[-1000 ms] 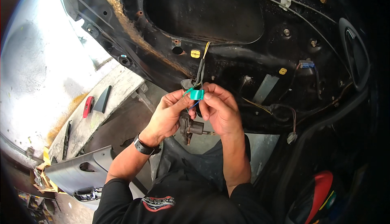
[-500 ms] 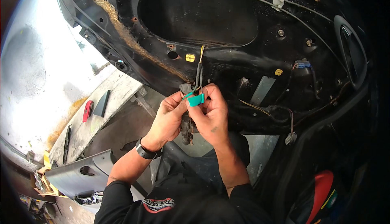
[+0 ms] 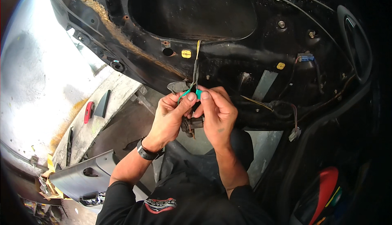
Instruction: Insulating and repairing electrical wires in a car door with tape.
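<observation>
A pair of dark-sheathed wires point(image 3: 195, 70) hangs from below the large opening of a bare black car door point(image 3: 228, 55), with a yellow strand at its top. My left hand point(image 3: 168, 112) is closed, thumb against forefinger, pinching the lower wires where a thin green strand runs down beside the thumb. Close by on the right, my right hand point(image 3: 220, 114) pinches a short piece of green tape point(image 3: 199, 94) between thumb and forefinger, against the wires. A grey-black rubber boot point(image 3: 177, 86) sits just above my left fingers. Both hands partly hide the wire ends.
A blue connector point(image 3: 305, 57) and a pale plug point(image 3: 294, 134) hang on the door's right side. On the left, a worn bench point(image 3: 87, 133) bears a red-handled tool point(image 3: 88, 112) and dark trim pieces. A grey door panel point(image 3: 83, 180) leans below it.
The wide green tape flap has shrunk to a small piece at my right fingertips. My right hand has turned and shifted slightly right. The view has moved a little.
</observation>
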